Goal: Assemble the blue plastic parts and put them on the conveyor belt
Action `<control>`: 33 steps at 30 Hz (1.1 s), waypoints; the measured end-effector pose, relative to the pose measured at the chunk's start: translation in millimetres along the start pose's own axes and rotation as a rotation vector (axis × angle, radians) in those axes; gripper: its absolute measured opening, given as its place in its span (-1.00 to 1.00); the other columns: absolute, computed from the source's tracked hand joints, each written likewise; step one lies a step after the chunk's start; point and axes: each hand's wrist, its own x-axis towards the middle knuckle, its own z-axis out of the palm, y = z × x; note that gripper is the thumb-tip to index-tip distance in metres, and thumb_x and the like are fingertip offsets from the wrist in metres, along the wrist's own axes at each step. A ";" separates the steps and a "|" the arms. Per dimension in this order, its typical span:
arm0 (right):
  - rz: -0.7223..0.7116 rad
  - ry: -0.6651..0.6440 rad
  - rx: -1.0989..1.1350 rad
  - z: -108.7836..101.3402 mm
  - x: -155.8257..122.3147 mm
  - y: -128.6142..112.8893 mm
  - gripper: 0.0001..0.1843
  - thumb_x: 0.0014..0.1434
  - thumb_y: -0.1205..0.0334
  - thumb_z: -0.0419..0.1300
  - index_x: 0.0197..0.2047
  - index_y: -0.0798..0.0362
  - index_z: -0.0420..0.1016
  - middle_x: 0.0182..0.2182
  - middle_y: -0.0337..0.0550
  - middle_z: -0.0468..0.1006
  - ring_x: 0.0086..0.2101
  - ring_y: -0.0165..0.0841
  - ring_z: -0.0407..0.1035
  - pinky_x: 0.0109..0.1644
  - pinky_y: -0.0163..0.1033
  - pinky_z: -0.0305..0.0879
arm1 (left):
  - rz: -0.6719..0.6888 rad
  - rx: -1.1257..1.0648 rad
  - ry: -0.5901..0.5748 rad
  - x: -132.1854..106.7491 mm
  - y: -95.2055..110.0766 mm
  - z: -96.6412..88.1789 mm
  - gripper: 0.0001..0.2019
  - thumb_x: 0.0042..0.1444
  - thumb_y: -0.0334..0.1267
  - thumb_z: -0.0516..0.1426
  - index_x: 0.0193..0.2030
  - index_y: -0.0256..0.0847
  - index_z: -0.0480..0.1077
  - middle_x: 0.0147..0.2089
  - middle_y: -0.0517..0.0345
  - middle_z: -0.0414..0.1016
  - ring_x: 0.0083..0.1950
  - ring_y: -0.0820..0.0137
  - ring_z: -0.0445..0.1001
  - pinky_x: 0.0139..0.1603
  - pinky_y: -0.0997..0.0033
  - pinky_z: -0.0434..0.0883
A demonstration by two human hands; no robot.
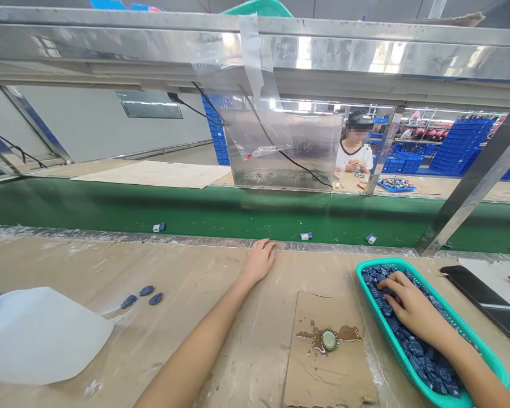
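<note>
My left hand point(259, 260) rests at the far edge of the wooden bench, beside the green conveyor belt point(110, 207), with its fingers curled loosely and nothing visible in them. My right hand point(408, 303) reaches into a teal basket point(368, 266) full of small dark blue parts point(425, 357), its fingers bent down among them. What they grip, if anything, is hidden. Several small blue-and-white pieces point(306, 236) lie on the belt beyond my left hand.
A cardboard square point(327, 362) with a bottle cap point(328, 339) in a brown puddle lies between my arms. Three blue parts point(142, 296) and a white sheet point(38, 334) lie to the left, a dark phone point(488, 303) to the right. Another person point(355, 150) works opposite, behind a metal frame.
</note>
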 end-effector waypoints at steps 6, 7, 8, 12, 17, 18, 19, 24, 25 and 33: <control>-0.009 -0.011 -0.015 0.5 -0.4 0.5 -0.76 0.13 0.31 -0.11 -0.26 0.04 0.35 -0.29 -0.08 0.30 -0.29 -0.27 0.30 -0.16 -0.14 0.29 | -0.008 -0.020 -0.006 -1.1 0.4 -0.8 -0.64 0.11 -0.36 -0.11 0.01 -0.30 0.32 0.06 -0.11 0.27 0.12 0.16 0.20 0.16 0.11 0.18; -0.012 -0.012 -0.017 0.7 -0.4 0.8 -0.76 0.13 0.32 -0.12 -0.26 0.04 0.35 -0.29 -0.08 0.30 -0.29 -0.27 0.30 -0.16 -0.15 0.29 | -0.008 -0.025 -0.005 -1.3 0.5 -1.0 -0.64 0.11 -0.36 -0.11 0.01 -0.30 0.32 0.06 -0.11 0.27 0.12 0.15 0.20 0.15 0.11 0.18; -0.013 -0.011 -0.018 0.9 -0.5 1.1 -0.76 0.13 0.32 -0.12 -0.26 0.03 0.35 -0.29 -0.09 0.30 -0.29 -0.27 0.30 -0.16 -0.15 0.29 | -0.009 -0.029 -0.005 -1.4 0.5 -1.2 -0.64 0.12 -0.36 -0.11 0.02 -0.31 0.32 0.06 -0.12 0.26 0.12 0.15 0.19 0.15 0.10 0.18; -0.018 -0.009 -0.021 1.4 -0.9 1.6 -0.77 0.13 0.33 -0.12 -0.26 0.02 0.34 -0.28 -0.09 0.29 -0.28 -0.28 0.29 -0.16 -0.16 0.29 | -0.018 -0.034 -0.011 -1.3 0.7 -0.9 -0.64 0.12 -0.36 -0.11 0.02 -0.32 0.32 0.06 -0.13 0.26 0.12 0.15 0.19 0.15 0.10 0.18; -0.018 0.000 -0.010 1.8 -1.0 1.7 -0.77 0.13 0.34 -0.11 -0.27 0.02 0.34 -0.27 -0.08 0.29 -0.28 -0.27 0.29 -0.16 -0.15 0.29 | -0.003 -0.037 0.008 -0.6 -0.3 1.0 -0.65 0.10 -0.38 -0.10 0.01 -0.28 0.32 0.05 -0.10 0.27 0.12 0.16 0.19 0.14 0.09 0.19; -0.018 -0.004 -0.010 1.8 -0.9 1.8 -0.77 0.13 0.34 -0.11 -0.27 0.03 0.35 -0.27 -0.07 0.29 -0.28 -0.27 0.29 -0.16 -0.15 0.29 | -0.003 -0.039 0.009 -0.6 -0.5 1.2 -0.65 0.10 -0.38 -0.10 0.00 -0.27 0.32 0.05 -0.09 0.27 0.12 0.16 0.19 0.14 0.09 0.19; -0.019 -0.008 -0.011 1.7 -0.7 2.0 -0.77 0.13 0.33 -0.11 -0.27 0.03 0.35 -0.27 -0.07 0.29 -0.29 -0.27 0.29 -0.16 -0.14 0.29 | -0.004 -0.042 0.010 -0.5 -0.7 1.3 -0.65 0.10 -0.38 -0.10 0.00 -0.27 0.32 0.04 -0.09 0.27 0.12 0.16 0.20 0.14 0.09 0.19; -0.022 0.000 -0.012 2.1 -0.8 2.3 -0.77 0.12 0.33 -0.10 -0.28 0.02 0.36 -0.28 -0.07 0.31 -0.30 -0.28 0.30 -0.18 -0.15 0.30 | -0.008 -0.058 0.020 -0.6 -0.6 1.1 -0.65 0.09 -0.37 -0.09 -0.02 -0.27 0.33 0.03 -0.10 0.28 0.12 0.16 0.20 0.13 0.07 0.21; -0.023 0.006 -0.013 2.2 -1.0 2.3 -0.77 0.12 0.33 -0.10 -0.28 0.02 0.36 -0.29 -0.08 0.31 -0.30 -0.28 0.30 -0.18 -0.15 0.30 | -0.006 -0.056 0.020 -0.6 -0.4 0.9 -0.65 0.09 -0.37 -0.09 -0.02 -0.26 0.33 0.03 -0.10 0.28 0.12 0.16 0.20 0.13 0.07 0.21; -0.017 -0.002 -0.012 1.5 -1.4 0.8 -0.78 0.12 0.32 -0.10 -0.29 0.02 0.35 -0.29 -0.08 0.30 -0.30 -0.28 0.30 -0.18 -0.16 0.30 | -0.007 -0.050 0.002 -0.2 -0.1 0.1 -0.65 0.10 -0.37 -0.10 -0.01 -0.31 0.33 0.04 -0.13 0.27 0.11 0.15 0.20 0.14 0.09 0.19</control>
